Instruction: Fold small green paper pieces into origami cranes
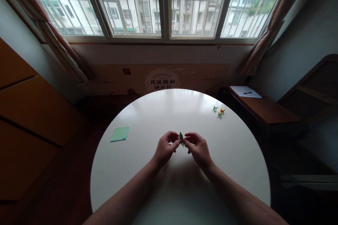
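Between my two hands, above the middle of the white round table [169, 112], is a small folded piece of green paper [181, 136], narrow and pointed at its ends. My left hand [167, 146] pinches it from the left with thumb and fingers. From the right, my right hand [197, 146] pinches the same paper, its thumb and fingertips close to the left ones. The fingers cover part of the lower folds.
A stack of green paper squares [119, 134] lies on the table's left. Three small folded paper figures [219, 115], green and orange, stand at the right. Beyond the table, a wooden side table [266, 109] holds a white sheet [245, 91] with a pen.
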